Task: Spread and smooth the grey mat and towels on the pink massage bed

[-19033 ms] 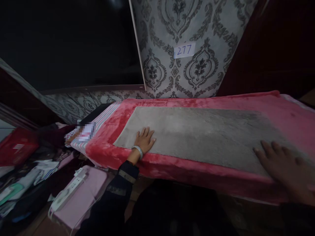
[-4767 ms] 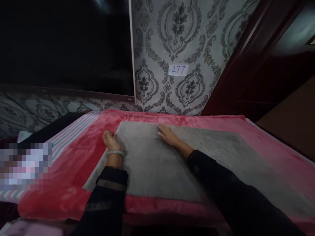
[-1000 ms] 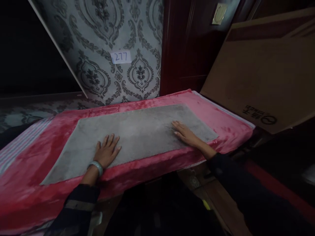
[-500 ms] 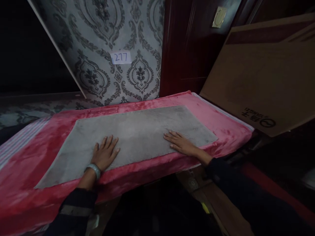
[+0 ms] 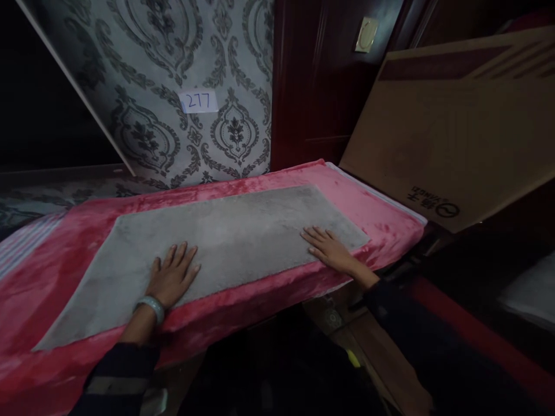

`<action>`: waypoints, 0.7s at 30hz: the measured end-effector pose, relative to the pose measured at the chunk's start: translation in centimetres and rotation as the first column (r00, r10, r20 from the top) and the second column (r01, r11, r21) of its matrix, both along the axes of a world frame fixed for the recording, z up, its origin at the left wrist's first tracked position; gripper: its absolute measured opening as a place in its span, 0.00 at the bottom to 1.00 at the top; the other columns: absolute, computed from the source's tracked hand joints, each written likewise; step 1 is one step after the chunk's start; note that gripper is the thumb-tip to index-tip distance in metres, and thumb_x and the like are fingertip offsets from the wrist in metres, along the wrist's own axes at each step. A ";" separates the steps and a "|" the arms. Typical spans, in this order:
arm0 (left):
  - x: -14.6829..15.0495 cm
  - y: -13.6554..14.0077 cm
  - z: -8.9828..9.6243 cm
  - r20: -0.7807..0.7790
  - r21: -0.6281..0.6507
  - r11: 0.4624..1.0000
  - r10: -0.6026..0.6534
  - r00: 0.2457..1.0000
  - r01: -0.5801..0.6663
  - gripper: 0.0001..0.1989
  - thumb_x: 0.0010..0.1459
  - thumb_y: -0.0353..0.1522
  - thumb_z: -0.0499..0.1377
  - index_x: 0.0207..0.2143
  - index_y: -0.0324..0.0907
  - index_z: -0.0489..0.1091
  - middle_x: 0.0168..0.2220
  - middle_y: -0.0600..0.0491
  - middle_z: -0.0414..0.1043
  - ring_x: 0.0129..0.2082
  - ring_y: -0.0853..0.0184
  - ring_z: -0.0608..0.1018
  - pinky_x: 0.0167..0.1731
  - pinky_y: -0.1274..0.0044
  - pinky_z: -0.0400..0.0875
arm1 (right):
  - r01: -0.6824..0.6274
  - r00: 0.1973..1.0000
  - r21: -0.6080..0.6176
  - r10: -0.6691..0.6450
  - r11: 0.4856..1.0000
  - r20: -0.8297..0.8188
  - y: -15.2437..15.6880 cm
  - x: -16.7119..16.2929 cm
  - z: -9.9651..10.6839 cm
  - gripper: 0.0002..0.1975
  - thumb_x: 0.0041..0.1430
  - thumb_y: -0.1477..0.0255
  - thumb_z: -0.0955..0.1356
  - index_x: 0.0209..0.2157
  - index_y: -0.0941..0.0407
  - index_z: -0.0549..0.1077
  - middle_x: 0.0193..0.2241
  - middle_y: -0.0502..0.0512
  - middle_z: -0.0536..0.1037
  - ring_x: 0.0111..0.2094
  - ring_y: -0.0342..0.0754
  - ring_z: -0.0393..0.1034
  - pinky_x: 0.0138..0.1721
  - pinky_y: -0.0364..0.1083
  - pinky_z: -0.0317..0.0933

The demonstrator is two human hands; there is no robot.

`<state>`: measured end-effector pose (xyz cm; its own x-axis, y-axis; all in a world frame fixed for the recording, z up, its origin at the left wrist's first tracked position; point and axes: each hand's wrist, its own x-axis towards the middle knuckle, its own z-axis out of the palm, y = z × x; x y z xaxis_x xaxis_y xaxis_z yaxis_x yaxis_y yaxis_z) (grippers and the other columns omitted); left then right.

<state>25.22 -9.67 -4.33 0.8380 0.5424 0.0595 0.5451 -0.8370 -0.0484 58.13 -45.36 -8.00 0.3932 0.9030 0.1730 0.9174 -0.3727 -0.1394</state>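
Note:
A grey, soft-looking rectangular cloth lies spread flat on a pink plush blanket. My left hand rests palm down on the cloth's near left part, fingers spread, with a pale bangle round the wrist. Toward the cloth's right end, my right hand lies flat on it near the front edge, its fingers stretched out. Neither hand grips anything. Faint creases show in the cloth's surface.
A large cardboard box leans at the right, behind the blanket's end. Patterned wallpaper with a paper label reading 277 and a dark red door stand behind. A striped fabric shows at the left.
My right hand has slid to the right along the cloth, toward its right end. My left hand stays about where it was on the cloth. The whole view has shifted slightly.

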 end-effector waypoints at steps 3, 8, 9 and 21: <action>0.0 0.2 -0.2 0.014 -0.002 1.000 -0.002 1.000 0.002 0.31 0.68 0.44 0.43 0.71 0.47 0.54 0.73 0.48 0.46 0.73 0.50 0.49 0.65 0.48 0.51 | -0.037 0.999 0.038 0.038 0.999 -0.013 -1.1 -2.3 -0.4 0.29 0.73 0.54 0.52 0.71 0.42 0.52 0.71 0.51 0.54 0.72 0.56 0.43 0.68 0.66 0.45; 0.1 0.4 -0.2 0.006 -0.009 1.000 -0.001 1.000 0.001 0.32 0.68 0.44 0.41 0.71 0.47 0.54 0.74 0.48 0.46 0.73 0.51 0.49 0.66 0.49 0.50 | -0.060 0.994 0.131 0.071 0.990 -0.081 -2.7 -4.4 -0.8 0.29 0.73 0.54 0.52 0.70 0.45 0.58 0.69 0.53 0.59 0.72 0.56 0.45 0.68 0.67 0.45; 0.0 0.4 -0.1 0.003 -0.016 1.000 -0.003 1.000 0.003 0.32 0.68 0.44 0.40 0.71 0.46 0.54 0.74 0.49 0.46 0.73 0.52 0.49 0.66 0.50 0.50 | -0.060 0.992 0.155 0.076 0.986 -0.099 -2.9 -4.3 -0.8 0.29 0.73 0.54 0.52 0.69 0.46 0.60 0.68 0.54 0.61 0.71 0.56 0.47 0.67 0.67 0.46; -10.4 3.4 -0.5 0.110 -0.031 0.949 0.314 0.943 -0.312 0.36 0.63 0.52 0.36 0.72 0.55 0.49 0.72 0.59 0.52 0.71 0.47 0.55 0.63 0.44 0.53 | 0.347 0.936 0.187 -0.352 0.919 -0.008 -7.7 2.2 -1.9 0.29 0.70 0.54 0.53 0.66 0.48 0.64 0.67 0.59 0.64 0.68 0.61 0.55 0.63 0.70 0.52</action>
